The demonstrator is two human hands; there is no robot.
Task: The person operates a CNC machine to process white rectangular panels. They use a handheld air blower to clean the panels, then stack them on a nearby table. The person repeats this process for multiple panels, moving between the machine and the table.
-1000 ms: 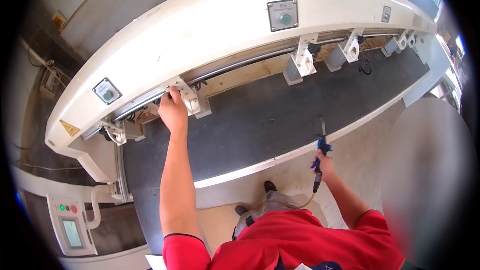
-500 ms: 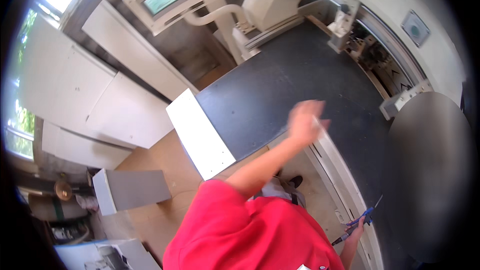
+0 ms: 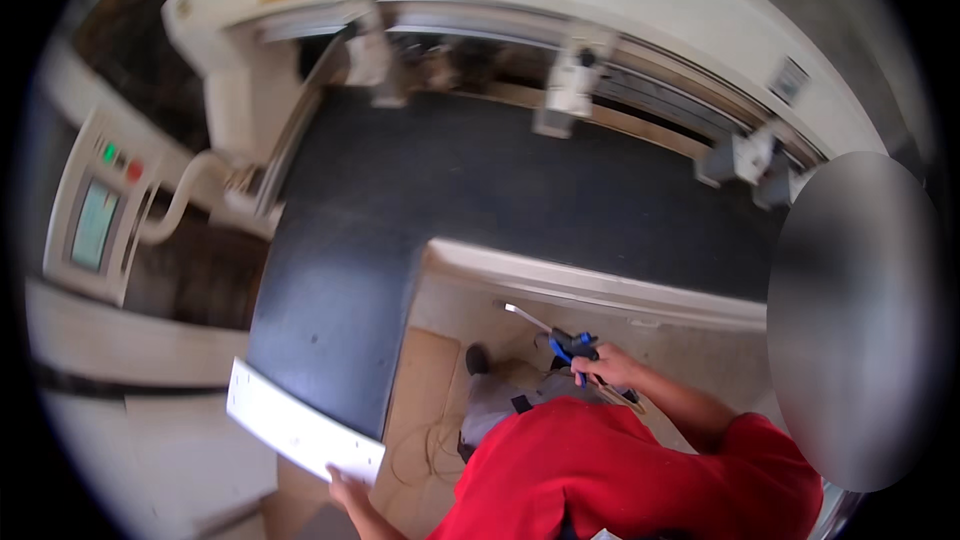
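My left hand [image 3: 349, 488] is closed on the near edge of a white panel [image 3: 300, 428] with small holes, its thumb on top and the other fingers hidden underneath. The panel lies tilted across the end of the black work table [image 3: 335, 310], at the lower left. My right hand [image 3: 608, 370] is wrapped round a blue and black air blow gun [image 3: 572, 344] in front of my body. The gun's thin nozzle points up and left, below the pale front edge of the table.
A large white machine [image 3: 650, 0] spans the far side, with clamp blocks [image 3: 572, 85] along its rail. Its control panel [image 3: 97, 215] with a screen stands at left. A hose or cord [image 3: 437, 450] lies on the floor. A blurred grey oval covers the right side.
The view has swung to the right. My left hand has gone from above the table's front edge to the white panel and grasped it. The blow gun has come in front of my body.
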